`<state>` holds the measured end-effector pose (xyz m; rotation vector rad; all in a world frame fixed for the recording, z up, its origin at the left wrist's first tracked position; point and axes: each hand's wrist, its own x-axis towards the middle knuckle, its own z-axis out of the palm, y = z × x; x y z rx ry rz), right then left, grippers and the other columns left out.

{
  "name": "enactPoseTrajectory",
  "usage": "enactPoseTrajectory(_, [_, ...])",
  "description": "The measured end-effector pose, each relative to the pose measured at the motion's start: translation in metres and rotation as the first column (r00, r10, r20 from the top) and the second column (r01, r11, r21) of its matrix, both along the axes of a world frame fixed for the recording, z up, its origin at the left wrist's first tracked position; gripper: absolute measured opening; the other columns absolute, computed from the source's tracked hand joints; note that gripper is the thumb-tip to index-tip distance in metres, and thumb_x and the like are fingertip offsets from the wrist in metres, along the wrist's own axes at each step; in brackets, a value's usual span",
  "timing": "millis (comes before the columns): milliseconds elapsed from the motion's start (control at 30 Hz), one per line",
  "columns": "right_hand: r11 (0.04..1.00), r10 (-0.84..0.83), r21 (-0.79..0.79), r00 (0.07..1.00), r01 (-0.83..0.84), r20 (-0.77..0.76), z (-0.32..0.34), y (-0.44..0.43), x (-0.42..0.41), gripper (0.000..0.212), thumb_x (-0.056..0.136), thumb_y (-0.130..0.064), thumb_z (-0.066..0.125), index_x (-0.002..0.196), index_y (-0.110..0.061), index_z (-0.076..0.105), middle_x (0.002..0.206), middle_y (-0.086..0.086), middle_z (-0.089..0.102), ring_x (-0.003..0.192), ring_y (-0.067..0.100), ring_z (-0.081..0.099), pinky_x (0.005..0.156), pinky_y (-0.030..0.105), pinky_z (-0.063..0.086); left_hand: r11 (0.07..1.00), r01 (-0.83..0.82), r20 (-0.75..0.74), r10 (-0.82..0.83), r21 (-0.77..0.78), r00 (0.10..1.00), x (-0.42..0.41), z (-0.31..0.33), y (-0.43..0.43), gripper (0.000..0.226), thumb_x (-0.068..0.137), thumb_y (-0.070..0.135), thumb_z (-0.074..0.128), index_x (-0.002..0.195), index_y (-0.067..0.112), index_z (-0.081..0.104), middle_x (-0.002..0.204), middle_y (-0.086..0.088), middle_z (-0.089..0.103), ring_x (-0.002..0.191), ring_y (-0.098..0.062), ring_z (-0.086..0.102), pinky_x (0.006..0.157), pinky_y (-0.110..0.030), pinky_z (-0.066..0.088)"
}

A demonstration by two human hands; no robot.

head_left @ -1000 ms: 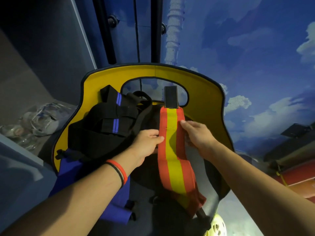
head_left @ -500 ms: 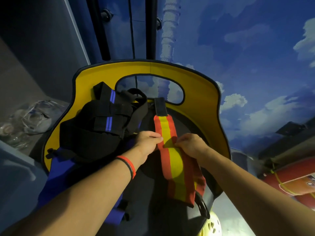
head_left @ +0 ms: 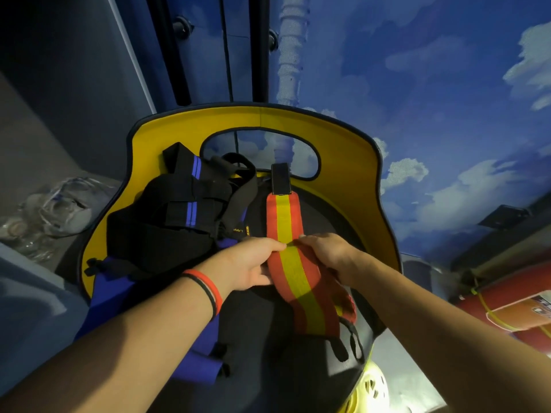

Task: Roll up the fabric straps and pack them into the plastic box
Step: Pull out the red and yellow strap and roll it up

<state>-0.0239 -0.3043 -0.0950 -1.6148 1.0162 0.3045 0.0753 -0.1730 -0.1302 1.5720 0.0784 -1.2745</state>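
Observation:
An orange strap with a yellow middle stripe (head_left: 286, 222) lies lengthwise on a dark seat, its black hook-and-loop tab (head_left: 281, 178) at the far end. My left hand (head_left: 253, 263) pinches the strap's left edge and my right hand (head_left: 325, 251) grips its right edge; thumbs nearly meet over the yellow stripe. The near part of the strap bulges up in a loose fold (head_left: 301, 281) toward me. A heap of black straps with blue stripes (head_left: 179, 216) lies to the left. No plastic box is clearly visible.
The seat has a yellow curved back (head_left: 384, 222) with an oval cut-out. Blue fabric (head_left: 110, 293) hangs off the seat's left side. Crumpled clear plastic (head_left: 56, 210) lies at far left. A red cylinder (head_left: 512, 302) sits at right.
Both hands slid toward each other and down the strap. The near part of the strap has bunched up into a fold toward me.

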Motion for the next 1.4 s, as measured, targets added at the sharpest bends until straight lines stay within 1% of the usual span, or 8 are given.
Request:
enactPoseTrajectory(167, [0.741,0.371,-0.529,0.909,-0.413,-0.19,0.003,-0.003,-0.015,0.068,0.097,-0.07,0.037,0.148,-0.025,0.041,0.139,0.008,0.059,0.121,0.03,0.061,0.1,0.048,0.052,0.997,-0.07,0.042,0.071,-0.04,0.997,0.009,-0.01,0.001,0.019,0.095,0.011,0.071,0.113,0.012,0.071,0.123,-0.01,0.073,0.115,-0.022,0.067,0.11,-0.048,0.048])
enactPoseTrajectory(333, [0.692,0.503,-0.498,0.844,-0.523,-0.188,0.004,0.008,-0.038,0.055,0.094,-0.036,0.065,0.141,-0.024,0.04,0.124,0.006,0.064,0.103,0.028,0.067,0.087,0.046,0.059,0.993,-0.079,0.016,0.081,-0.09,0.997,0.012,-0.013,0.001,0.031,0.099,0.004,0.06,0.129,0.01,0.066,0.127,-0.012,0.069,0.12,-0.025,0.065,0.108,-0.047,0.05])
enactPoseTrajectory(533, [0.962,0.274,-0.005,0.961,-0.274,-0.034,0.003,0.014,-0.04,0.044,0.098,-0.001,0.06,0.135,-0.019,0.045,0.118,0.015,0.067,0.088,0.027,0.075,0.074,0.039,0.064,0.983,0.182,0.302,-0.184,0.034,0.935,0.007,-0.008,0.008,0.057,0.095,-0.009,0.057,0.142,0.023,0.058,0.132,-0.002,0.048,0.114,-0.015,0.056,0.1,-0.039,0.051])
enactPoseTrajectory(600, [0.933,0.351,-0.05,0.931,-0.358,-0.1,-0.004,0.017,-0.044,0.051,0.095,0.0,0.063,0.137,-0.017,0.041,0.107,0.019,0.07,0.07,0.02,0.074,0.061,0.033,0.062,0.934,0.3,0.497,-0.357,0.194,0.791,0.005,-0.015,0.011,0.061,0.089,-0.004,0.069,0.14,0.028,0.059,0.127,0.0,0.051,0.096,-0.012,0.059,0.09,-0.032,0.054])
enactPoseTrajectory(733, [0.587,0.562,-0.443,0.736,-0.677,-0.379,-0.029,0.021,-0.048,0.078,0.083,-0.025,0.079,0.146,-0.024,0.032,0.13,0.013,0.055,0.111,0.035,0.064,0.094,0.048,0.056,0.854,0.316,0.682,-0.521,0.414,0.514,-0.004,-0.027,0.019,0.073,0.079,0.006,0.082,0.142,0.033,0.056,0.136,0.004,0.036,0.111,-0.012,0.049,0.086,-0.02,0.047])
enactPoseTrajectory(1033, [0.714,0.44,-0.516,0.876,-0.474,-0.196,-0.042,0.022,-0.038,0.046,0.084,-0.02,0.07,0.123,-0.016,0.045,0.109,0.009,0.066,0.096,0.031,0.068,0.085,0.047,0.059,0.918,0.138,0.738,-0.382,0.372,0.556,-0.018,-0.023,0.016,0.066,0.081,0.007,0.083,0.14,0.025,0.059,0.136,-0.003,0.046,0.117,-0.025,0.058,0.097,-0.041,0.056])
enactPoseTrajectory(1200, [0.641,0.506,-0.558,0.837,-0.527,-0.208,-0.043,0.025,-0.039,0.069,0.091,-0.015,0.063,0.151,-0.02,0.029,0.119,0.009,0.067,0.103,0.033,0.069,0.09,0.047,0.059,0.879,0.176,0.741,-0.47,0.444,0.48,-0.028,-0.031,0.019,0.062,0.088,-0.001,0.071,0.14,0.032,0.059,0.134,0.0,0.052,0.113,-0.026,0.062,0.094,-0.041,0.057])
enactPoseTrajectory(1400, [0.432,0.613,-0.613,0.714,-0.661,-0.338,-0.05,0.034,-0.049,0.088,0.097,-0.013,0.06,0.163,-0.019,0.003,0.145,0.013,0.043,0.124,0.031,0.056,0.103,0.038,0.048,0.833,0.199,0.771,-0.553,0.516,0.317,-0.048,-0.035,0.023,0.069,0.097,0.001,0.062,0.155,0.031,0.039,0.165,0.003,0.029,0.148,-0.022,0.037,0.115,-0.037,0.043])
